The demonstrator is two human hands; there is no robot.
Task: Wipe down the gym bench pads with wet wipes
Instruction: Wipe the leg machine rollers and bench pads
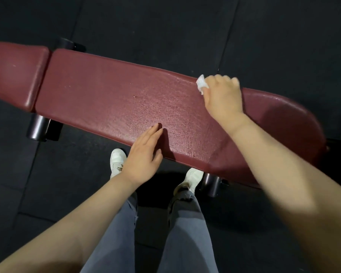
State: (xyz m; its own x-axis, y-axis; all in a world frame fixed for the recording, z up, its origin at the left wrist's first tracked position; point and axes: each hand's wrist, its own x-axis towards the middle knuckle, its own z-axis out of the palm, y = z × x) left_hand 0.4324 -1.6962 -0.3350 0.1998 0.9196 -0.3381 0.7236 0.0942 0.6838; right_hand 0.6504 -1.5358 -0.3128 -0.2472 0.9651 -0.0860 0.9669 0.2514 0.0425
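Note:
A long dark red bench pad (110,95) runs across the view from left to right, with a shorter red pad (12,73) joined at its left end. My right hand (222,95) grips a crumpled white wet wipe (201,83) and holds it against the far edge of the long pad, right of centre. My left hand (146,152) lies with straight fingers on the pad's near edge, holding nothing. The pad surface around my right arm looks wet and shiny.
Black cylindrical frame feet (36,127) stick out from under the bench at the near left, far left (66,43) and near right (212,184). Dark rubber floor tiles (165,26) surround the bench. My white shoes (117,160) and grey trousers stand at its near side.

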